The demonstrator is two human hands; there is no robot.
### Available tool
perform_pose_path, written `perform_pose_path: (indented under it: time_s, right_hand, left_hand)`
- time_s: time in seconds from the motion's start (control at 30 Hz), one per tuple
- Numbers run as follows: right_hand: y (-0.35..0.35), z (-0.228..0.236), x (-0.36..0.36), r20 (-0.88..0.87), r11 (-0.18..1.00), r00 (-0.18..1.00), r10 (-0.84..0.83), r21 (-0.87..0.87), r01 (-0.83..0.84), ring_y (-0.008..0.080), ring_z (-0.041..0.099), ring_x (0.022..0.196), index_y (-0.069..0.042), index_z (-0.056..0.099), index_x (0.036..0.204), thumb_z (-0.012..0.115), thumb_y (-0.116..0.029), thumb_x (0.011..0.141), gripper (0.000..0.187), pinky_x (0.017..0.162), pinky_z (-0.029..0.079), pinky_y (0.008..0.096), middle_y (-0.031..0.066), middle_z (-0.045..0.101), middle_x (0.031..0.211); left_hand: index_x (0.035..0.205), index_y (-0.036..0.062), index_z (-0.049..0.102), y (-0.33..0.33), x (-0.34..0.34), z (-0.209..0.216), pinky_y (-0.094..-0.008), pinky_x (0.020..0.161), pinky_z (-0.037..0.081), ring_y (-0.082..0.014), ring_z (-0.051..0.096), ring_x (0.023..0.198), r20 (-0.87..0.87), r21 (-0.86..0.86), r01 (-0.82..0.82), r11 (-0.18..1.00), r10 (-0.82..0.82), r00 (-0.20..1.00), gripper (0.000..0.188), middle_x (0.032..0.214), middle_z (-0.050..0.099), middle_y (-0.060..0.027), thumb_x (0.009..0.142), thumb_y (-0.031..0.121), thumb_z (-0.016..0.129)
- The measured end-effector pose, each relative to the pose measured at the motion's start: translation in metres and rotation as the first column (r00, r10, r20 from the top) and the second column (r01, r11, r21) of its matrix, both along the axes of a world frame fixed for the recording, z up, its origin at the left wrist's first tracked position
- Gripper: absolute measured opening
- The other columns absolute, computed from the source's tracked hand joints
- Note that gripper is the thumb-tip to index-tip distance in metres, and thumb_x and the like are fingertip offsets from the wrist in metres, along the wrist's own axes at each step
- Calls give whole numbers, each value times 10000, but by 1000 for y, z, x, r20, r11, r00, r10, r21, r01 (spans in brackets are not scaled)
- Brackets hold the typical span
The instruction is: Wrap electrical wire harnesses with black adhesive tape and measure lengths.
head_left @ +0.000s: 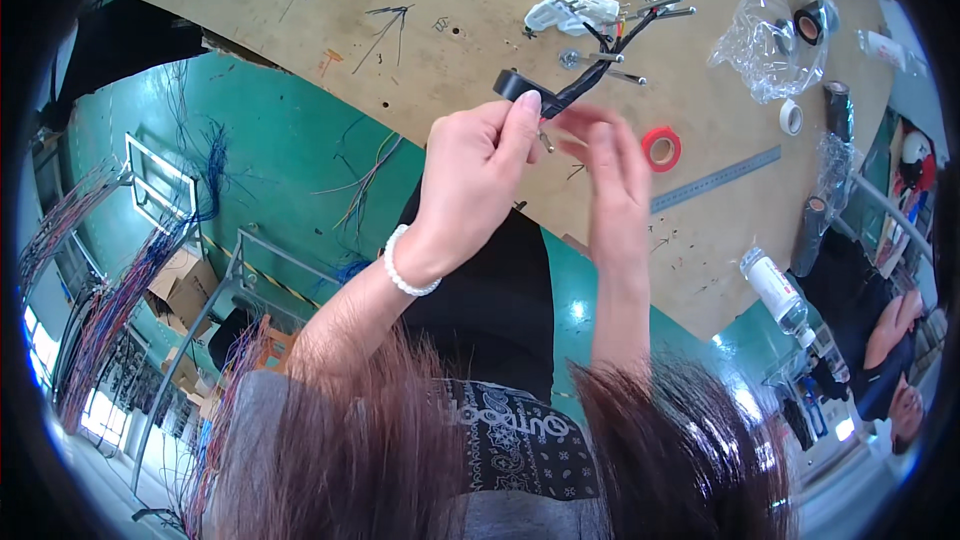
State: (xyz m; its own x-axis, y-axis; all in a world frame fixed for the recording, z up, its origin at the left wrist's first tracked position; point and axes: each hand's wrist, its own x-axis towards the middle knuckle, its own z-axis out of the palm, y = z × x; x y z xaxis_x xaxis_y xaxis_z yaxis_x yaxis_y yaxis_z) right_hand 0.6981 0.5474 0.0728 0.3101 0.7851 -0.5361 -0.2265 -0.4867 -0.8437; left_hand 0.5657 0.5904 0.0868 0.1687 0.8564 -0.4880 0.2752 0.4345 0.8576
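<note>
A wire harness (577,90) wrapped in black tape runs up and right over the wooden board, along several metal pegs (627,77). Its near end reaches my left hand (475,170), which wears a white beaded bracelet. The thumb and fingers of that hand pinch a roll of black tape (511,84) at this end, and the roll touches the wrapped bundle. My right hand (612,165) is just right of the bundle, its fingers stretched out and apart, partly smeared by motion; nothing shows in it. White connectors (572,10) sit at the harness's far end.
Right of my right hand lie a red tape roll (661,149) and a steel ruler (715,180). Farther right are a white tape roll (791,117), clear plastic wrap (765,50) and a bottle (775,290). Another person (890,340) is at the right edge.
</note>
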Motion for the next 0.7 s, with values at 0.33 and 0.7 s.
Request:
perform_pose_path:
  time_s: [0.33,0.7]
  right_hand:
    - [-3,-21,-13,-291,981,955,65,191,-9,67,503,932,-20,655,1148,586,-252,1030,269,837,399,244,-19,618,1003]
    - [12,39,-25,-51,998,997,50,-43,-53,56,507,877,-8,633,965,584,-254,1030,259,818,405,238,-20,615,896]
  left_hand:
    - [713,-1,575,40,-31,-1,-266,502,287,-48,356,561,163,-33,258,966,-249,955,316,597,444,27,949,207,544]
    - [907,-17,558,61,-51,0,-365,583,440,-280,538,653,-118,303,574,760,-568,814,149,717,543,-130,776,36,604]
